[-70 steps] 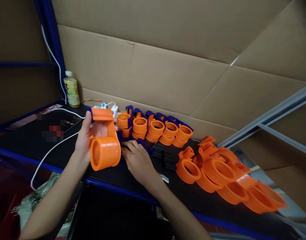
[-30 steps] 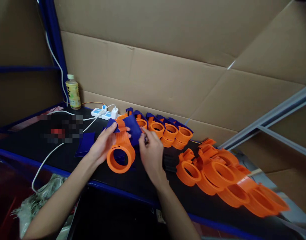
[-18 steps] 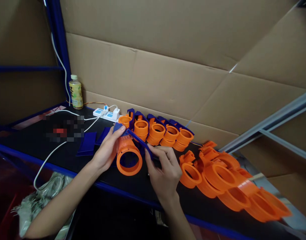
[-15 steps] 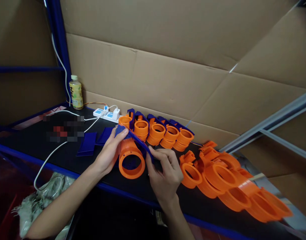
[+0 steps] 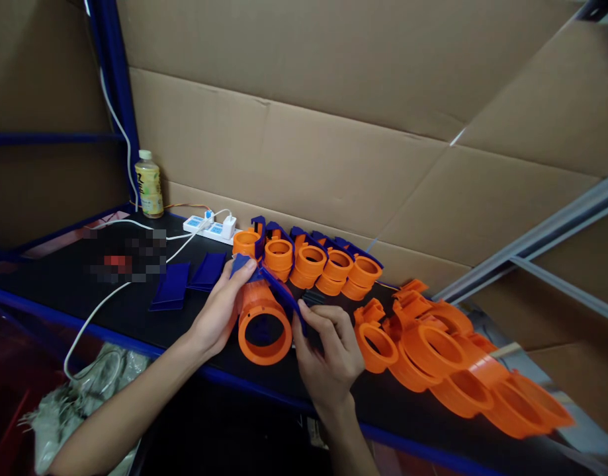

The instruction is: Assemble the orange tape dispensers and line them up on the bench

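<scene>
My left hand (image 5: 218, 309) is closed around an orange plastic pipe fitting (image 5: 264, 354), its round opening facing me. The left thumb presses on a blue part at the fitting's top. A blue plastic flap (image 5: 282, 291) slants down from there to the right. My right hand (image 5: 331, 347) pinches the flap's lower right end between thumb and fingers. The right palm side and part of the flap's end are hidden by the fingers. Behind my hands stands a row of several orange fittings (image 5: 308, 268) with blue flaps fixed on them.
Several orange fittings without blue flaps (image 5: 435, 350) lie piled on the right. Blue plates (image 5: 169, 287) rest on the black table (image 5: 224, 360) at left. A white power strip (image 5: 212, 228), cables and a yellow-labelled bottle (image 5: 149, 185) stand behind. Cardboard (image 5: 308, 145) walls the back.
The held fitting has shifted slightly down, its opening now a little lower. Both hands keep their grip, and the right hand has moved slightly down with the flap's end. The view has shifted slightly.
</scene>
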Available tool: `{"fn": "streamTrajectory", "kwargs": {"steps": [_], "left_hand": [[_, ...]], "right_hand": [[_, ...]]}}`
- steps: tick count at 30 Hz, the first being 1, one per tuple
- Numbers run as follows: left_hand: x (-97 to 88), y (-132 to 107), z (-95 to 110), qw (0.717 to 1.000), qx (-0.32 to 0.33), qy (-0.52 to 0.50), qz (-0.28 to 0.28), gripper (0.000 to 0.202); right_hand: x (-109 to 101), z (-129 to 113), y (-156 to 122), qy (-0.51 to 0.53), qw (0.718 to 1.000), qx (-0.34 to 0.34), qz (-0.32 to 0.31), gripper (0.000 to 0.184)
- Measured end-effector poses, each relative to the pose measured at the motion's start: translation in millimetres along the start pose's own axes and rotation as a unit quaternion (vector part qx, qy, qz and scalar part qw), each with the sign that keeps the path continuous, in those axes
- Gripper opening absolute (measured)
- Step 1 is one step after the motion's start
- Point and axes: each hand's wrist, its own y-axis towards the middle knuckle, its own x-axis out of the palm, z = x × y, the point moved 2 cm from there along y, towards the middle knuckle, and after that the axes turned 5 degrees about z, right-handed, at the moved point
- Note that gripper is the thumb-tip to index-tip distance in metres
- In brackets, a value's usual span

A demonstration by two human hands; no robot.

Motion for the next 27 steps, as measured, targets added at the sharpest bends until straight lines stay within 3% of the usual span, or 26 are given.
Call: {"fn": "streamTrajectory", "kwargs": {"steps": [17, 23, 27], "left_hand": [[0.7, -3, -1, 0.999, 0.002, 0.008, 0.031, 0.037], [2.0, -5, -1, 1.000, 0.009, 0.016, 0.025, 0.031], [5.1, -6, 1, 0.999, 0.020, 0.038, 0.000, 0.039]], "right_hand": [[-2, 0, -8, -0.011, 1.000, 0.013, 0.024, 0.032], [-1, 3, -11, -0.015, 1.000, 0.016, 0.003, 0.030], [-1, 1, -10, -0.012, 0.999, 0.032, -0.002, 0.028]]}}
